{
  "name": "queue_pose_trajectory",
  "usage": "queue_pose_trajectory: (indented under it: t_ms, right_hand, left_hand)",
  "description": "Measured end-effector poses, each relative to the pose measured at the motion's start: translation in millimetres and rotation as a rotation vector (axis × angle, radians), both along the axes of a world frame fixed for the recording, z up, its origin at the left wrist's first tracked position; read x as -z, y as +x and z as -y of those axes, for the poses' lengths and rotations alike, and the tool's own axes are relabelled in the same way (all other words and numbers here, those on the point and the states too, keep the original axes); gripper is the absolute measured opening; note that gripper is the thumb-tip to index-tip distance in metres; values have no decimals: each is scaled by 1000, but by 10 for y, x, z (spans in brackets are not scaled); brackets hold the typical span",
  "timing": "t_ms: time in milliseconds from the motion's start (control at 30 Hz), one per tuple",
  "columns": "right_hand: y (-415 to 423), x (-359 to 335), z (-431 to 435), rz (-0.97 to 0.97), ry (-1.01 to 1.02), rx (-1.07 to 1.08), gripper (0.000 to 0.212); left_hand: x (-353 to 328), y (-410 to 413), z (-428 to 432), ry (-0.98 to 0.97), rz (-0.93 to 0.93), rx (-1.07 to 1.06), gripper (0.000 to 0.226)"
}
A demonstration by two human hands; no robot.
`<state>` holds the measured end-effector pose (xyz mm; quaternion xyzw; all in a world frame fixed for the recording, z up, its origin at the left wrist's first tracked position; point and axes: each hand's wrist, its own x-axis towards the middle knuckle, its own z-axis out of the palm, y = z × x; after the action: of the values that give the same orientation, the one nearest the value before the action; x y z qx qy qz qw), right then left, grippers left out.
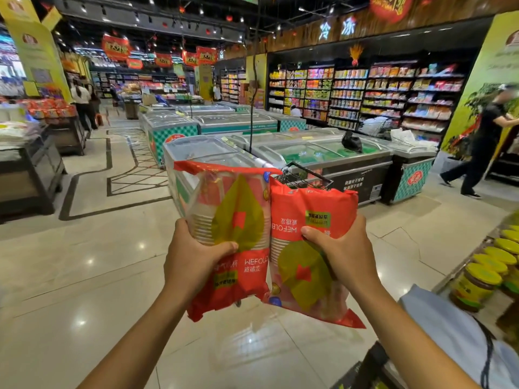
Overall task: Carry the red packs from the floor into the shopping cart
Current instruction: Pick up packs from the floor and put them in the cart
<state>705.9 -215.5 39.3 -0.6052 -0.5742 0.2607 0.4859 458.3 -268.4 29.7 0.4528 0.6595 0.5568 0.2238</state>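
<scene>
Our left pack point(233, 220) and right pack point(306, 209) touching, long axes 12 to 6, left hand point(193, 262), right hand point(342, 254) each gripping one

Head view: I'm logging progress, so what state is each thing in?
Left pack, off the floor, gripped by left hand.
Right pack, off the floor, gripped by right hand, print upside down.
Shopping cart, mostly hidden behind packs; neither pack inside yet.
Jars, lids on.

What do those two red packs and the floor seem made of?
Left pack and right pack: probably thin glossy plastic film; it crinkles, shines, and clear patches show stacked cups. Floor: polished tile, stone or ceramic; seams and lamp reflections show.
</scene>
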Motion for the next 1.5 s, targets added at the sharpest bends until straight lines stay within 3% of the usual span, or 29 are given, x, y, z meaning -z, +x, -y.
queue_pose_trajectory:
  t_ms: [333, 733, 1033, 1233, 1500]
  right_hand:
    - [71, 268, -1519, -37, -47, -25, 74]
    - [149, 317, -3523, -89, -82, -118, 91]
    - [246, 399, -4540, -101, -77, -105, 79]
    - [190, 472, -5320, -103, -85, -66, 93]
    - [-139, 453, -6588, -116, -60, -77, 67]
  left_hand:
    - [167, 32, -1470, -53, -35, -24, 91]
    - [167, 131, -3233, -71, -6, -108, 87]
    - [269, 128, -4278, -70, 40, -88, 86]
    - [379, -112, -5064, -51, 93, -76, 81]
    - [608, -682, -6321, -63, 184, -101, 78]
